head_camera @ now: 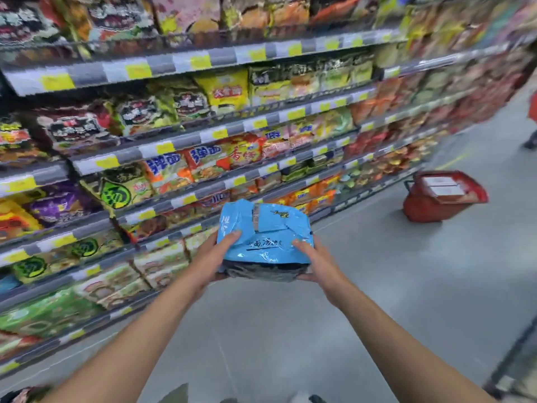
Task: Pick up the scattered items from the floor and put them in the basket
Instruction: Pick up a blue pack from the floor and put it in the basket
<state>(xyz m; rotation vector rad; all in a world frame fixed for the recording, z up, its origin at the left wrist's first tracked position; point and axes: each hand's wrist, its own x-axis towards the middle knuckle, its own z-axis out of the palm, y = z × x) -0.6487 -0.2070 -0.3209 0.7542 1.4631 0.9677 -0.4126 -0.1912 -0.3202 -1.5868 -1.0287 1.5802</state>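
Two grips share one blue noodle multipack [266, 238]: left grip [213, 257] and right grip [318, 266] curl round opposite ends, probably because it's bulky. It is held off the floor [377, 286]; red basket [441, 199] sits well ahead, right.

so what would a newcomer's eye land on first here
The bright blue packet, held out mid-frame between the left hand and right hand, one at each side. Then the red basket on the grey floor farther down the aisle to the right, and the shelves crammed with colourful packets along the left.
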